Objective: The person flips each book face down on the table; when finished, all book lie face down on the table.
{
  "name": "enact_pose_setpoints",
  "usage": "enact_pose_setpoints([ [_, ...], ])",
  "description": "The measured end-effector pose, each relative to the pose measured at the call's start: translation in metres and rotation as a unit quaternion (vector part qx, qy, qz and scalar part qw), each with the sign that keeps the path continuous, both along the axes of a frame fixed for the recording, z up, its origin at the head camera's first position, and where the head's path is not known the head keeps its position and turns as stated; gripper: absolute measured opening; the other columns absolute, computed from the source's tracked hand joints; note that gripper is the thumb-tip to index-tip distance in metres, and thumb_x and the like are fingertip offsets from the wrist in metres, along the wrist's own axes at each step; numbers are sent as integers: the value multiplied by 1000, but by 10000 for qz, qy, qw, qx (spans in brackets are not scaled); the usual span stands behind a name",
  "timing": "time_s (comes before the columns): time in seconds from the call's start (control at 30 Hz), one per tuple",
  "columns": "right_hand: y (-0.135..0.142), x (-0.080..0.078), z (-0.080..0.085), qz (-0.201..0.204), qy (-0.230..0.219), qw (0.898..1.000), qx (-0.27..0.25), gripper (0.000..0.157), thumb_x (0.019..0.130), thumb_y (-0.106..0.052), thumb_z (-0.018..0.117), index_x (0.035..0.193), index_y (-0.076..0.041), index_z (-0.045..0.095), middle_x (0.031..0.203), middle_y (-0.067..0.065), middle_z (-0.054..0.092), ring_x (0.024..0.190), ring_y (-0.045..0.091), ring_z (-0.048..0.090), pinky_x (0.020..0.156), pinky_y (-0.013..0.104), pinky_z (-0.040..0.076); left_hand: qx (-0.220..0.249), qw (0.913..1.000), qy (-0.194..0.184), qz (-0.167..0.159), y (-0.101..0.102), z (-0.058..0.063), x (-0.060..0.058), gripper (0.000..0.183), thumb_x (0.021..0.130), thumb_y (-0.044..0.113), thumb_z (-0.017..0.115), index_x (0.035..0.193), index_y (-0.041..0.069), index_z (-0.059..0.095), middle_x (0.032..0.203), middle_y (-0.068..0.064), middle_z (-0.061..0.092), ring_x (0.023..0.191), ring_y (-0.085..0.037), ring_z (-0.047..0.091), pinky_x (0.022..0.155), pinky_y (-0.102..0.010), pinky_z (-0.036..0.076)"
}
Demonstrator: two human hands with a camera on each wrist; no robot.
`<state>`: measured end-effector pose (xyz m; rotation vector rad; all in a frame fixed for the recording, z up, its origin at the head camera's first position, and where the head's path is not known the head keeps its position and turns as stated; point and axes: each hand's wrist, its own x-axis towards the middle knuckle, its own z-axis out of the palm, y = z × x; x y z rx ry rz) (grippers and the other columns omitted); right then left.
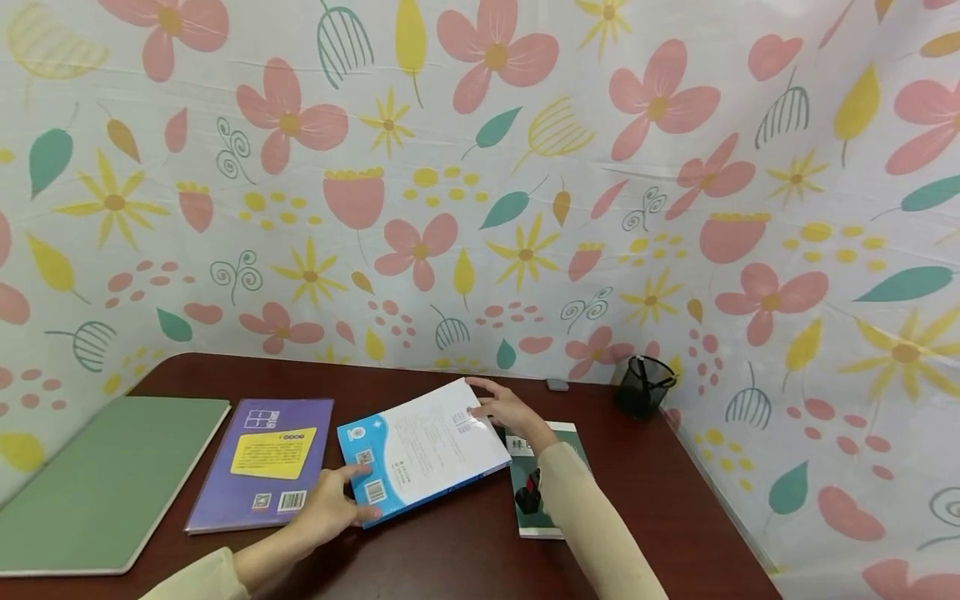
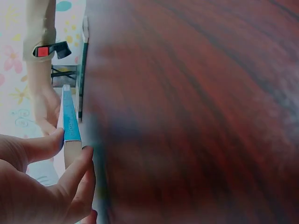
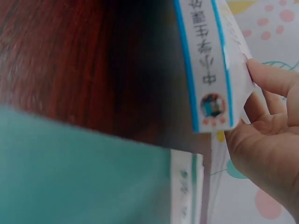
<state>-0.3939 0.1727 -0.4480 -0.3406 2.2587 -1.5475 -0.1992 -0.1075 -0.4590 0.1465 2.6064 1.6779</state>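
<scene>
A thick white and blue book point(image 1: 427, 442) is held tilted above the dark table, its back cover up. My left hand point(image 1: 330, 504) grips its left edge; in the left wrist view the thumb and fingers of that hand point(image 2: 51, 182) pinch the book point(image 2: 71, 121) from both faces. At the far right corner my right hand point(image 1: 513, 410) holds the book. The right wrist view shows the printed spine point(image 3: 208, 65) with the right hand point(image 3: 275, 126) beside it. Partly under the right forearm lies a green book point(image 1: 534, 518).
A purple book point(image 1: 270, 454) with a yellow panel lies left of the left hand. Farther left is a large green board or folder point(image 1: 105, 492). A black mesh pen holder point(image 1: 643, 390) and a small grey object point(image 1: 557, 384) stand near the patterned wall covering.
</scene>
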Motion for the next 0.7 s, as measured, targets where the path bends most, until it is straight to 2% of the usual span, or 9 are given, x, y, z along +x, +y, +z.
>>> enact_pose_setpoints([
  [0.07, -3, 1, -5, -97, -33, 9999, 71, 64, 89, -2, 65, 147, -20, 43, 141, 20, 53, 120, 32, 59, 98, 47, 50, -222, 9997, 36, 70, 1, -2, 1, 69, 70, 2, 84, 128, -17, 52, 96, -23, 69, 61, -18, 67, 52, -25, 52],
  [0.2, -7, 4, -14, -374, 9, 9988, 312, 61, 87, 4, 65, 143, -14, 49, 141, 21, 53, 123, 33, 57, 101, 45, 50, -807, 9966, 7, 177, 2, -1, 1, 66, 67, 9, 87, 123, -13, 59, 115, -30, 60, 92, -28, 63, 77, -36, 56],
  [0.3, -11, 4, -16, -562, 69, 9977, 368, 56, 87, 5, 65, 140, -12, 53, 141, 20, 54, 126, 34, 55, 106, 47, 47, -974, 9951, -10, 156, -1, 2, -1, 63, 65, 8, 88, 119, -13, 62, 122, -31, 59, 115, -38, 56, 95, -49, 51],
  [0.37, -13, 4, -16, -617, 121, 9974, 363, 54, 87, 4, 65, 138, -10, 54, 141, 20, 54, 128, 35, 54, 108, 48, 45, -940, 9955, -37, 136, -5, 5, -3, 60, 65, 5, 87, 117, -14, 63, 124, -29, 62, 121, -40, 55, 100, -53, 48],
  [0.47, -15, 3, -17, -730, 170, 9962, 436, 53, 87, 2, 67, 137, -9, 55, 142, 19, 53, 131, 35, 51, 109, 48, 44, -887, 9959, -104, 169, -12, 10, -6, 56, 67, 4, 84, 116, -13, 64, 122, -26, 64, 120, -38, 57, 98, -50, 50],
  [0.53, -15, 4, -17, -807, 211, 9952, 508, 54, 86, -1, 68, 138, -8, 55, 144, 18, 52, 133, 36, 48, 109, 47, 45, -745, 9970, -101, 162, -17, 12, -10, 53, 70, 3, 82, 117, -12, 64, 119, -26, 64, 108, -35, 63, 88, -45, 56],
  [0.63, -12, 8, -18, -837, 334, 9942, 580, 54, 87, -4, 68, 139, -6, 53, 143, 19, 51, 133, 36, 48, 107, 45, 47, -599, 9978, 215, 180, -26, 16, -19, 46, 75, 1, 77, 117, -10, 64, 115, -25, 64, 93, -28, 66, 70, -32, 57],
  [0.7, -9, 13, -15, -759, 466, 9942, 606, 52, 89, -5, 67, 138, -4, 52, 141, 21, 53, 131, 37, 50, 104, 45, 49, -597, 9965, 552, 190, -36, 16, -27, 41, 78, -1, 73, 116, -10, 64, 113, -27, 62, 88, -27, 66, 65, -29, 56],
])
